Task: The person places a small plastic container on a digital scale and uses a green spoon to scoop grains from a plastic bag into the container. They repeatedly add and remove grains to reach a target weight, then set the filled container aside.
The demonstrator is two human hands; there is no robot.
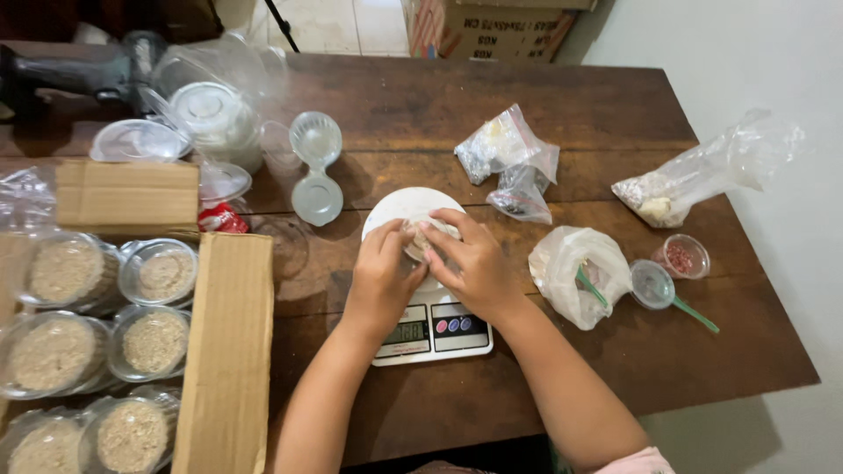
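Note:
A white kitchen scale [432,332] with a round white platform sits on the dark wooden table [404,105]. On the platform stands a small clear plastic cup [425,233] filled with beige grainy stuff. My left hand [382,279] and my right hand [470,263] both close around this cup, fingers over its top and sides. The cup is mostly hidden by my fingers.
A cardboard box [226,351] at the left holds several lidded cups of beige grain [154,341]. Empty clear cups [316,140] and lids stand behind it. To the right lie plastic bags [514,162], a white bag with a green spoon [580,272], and a small cup of red bits [683,256].

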